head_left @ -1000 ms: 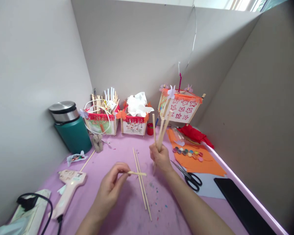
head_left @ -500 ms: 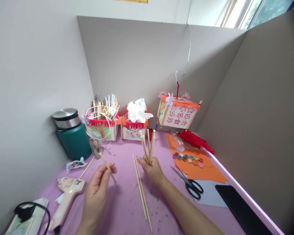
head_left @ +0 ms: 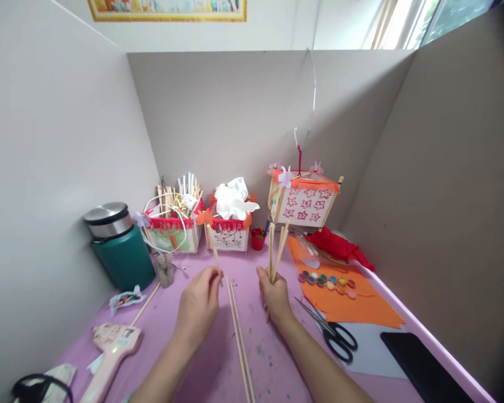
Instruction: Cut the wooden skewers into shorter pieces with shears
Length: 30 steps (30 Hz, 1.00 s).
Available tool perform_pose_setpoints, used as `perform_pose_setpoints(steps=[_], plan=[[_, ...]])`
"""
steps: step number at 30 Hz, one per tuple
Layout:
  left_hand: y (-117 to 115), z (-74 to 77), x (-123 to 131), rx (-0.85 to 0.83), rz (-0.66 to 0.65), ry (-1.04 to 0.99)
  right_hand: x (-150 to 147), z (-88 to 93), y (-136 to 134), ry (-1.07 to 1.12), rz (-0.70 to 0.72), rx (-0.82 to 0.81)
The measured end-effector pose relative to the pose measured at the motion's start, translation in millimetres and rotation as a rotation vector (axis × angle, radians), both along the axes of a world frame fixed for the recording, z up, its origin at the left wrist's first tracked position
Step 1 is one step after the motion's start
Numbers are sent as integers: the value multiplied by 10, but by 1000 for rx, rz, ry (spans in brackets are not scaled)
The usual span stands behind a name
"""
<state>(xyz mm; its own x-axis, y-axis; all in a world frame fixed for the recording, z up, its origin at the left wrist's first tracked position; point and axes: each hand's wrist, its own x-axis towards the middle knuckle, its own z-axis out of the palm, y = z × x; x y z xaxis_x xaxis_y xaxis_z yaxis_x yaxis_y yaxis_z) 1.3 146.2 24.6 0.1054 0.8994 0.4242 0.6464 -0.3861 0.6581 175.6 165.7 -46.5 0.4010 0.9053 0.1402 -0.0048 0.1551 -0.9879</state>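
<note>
My left hand pinches one short wooden stick near its lower end, the stick leaning up and to the left. A small bundle of similar wooden sticks stands upright in my right hand, whose fingers wrap round the lower part. The two hands are apart, both raised a little over the purple tabletop. Between them, two longer thin sticks lie side by side on the table, pointing away from me.
At left are a pink glue gun and a green flask. Decorated boxes with sticks and tissue stand behind; a paper lantern hangs beside them. Scissors, a paint set, orange paper and a black phone lie right.
My left hand has moved right and forward with its stick, now more upright. My right hand has shifted slightly right with the bundle. The view has tilted up a little.
</note>
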Motion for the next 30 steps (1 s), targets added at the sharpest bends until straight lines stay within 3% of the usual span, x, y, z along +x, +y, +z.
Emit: perform_pose_setpoints(steps=[4, 8, 11, 18, 30], plan=[[573, 73, 410, -46, -92, -68, 3, 16, 8, -10, -13, 2], [1082, -99, 728, -37, -80, -36, 0, 62, 0, -11, -36, 17], [1296, -255, 848, -53, -56, 2, 0, 101, 2, -10, -49, 35], [1392, -426, 914, -52, -39, 95, 15, 122, 23, -9, -29, 57], [1368, -337, 974, -60, 77, 174, 25, 116, 27, 8, -22, 57]])
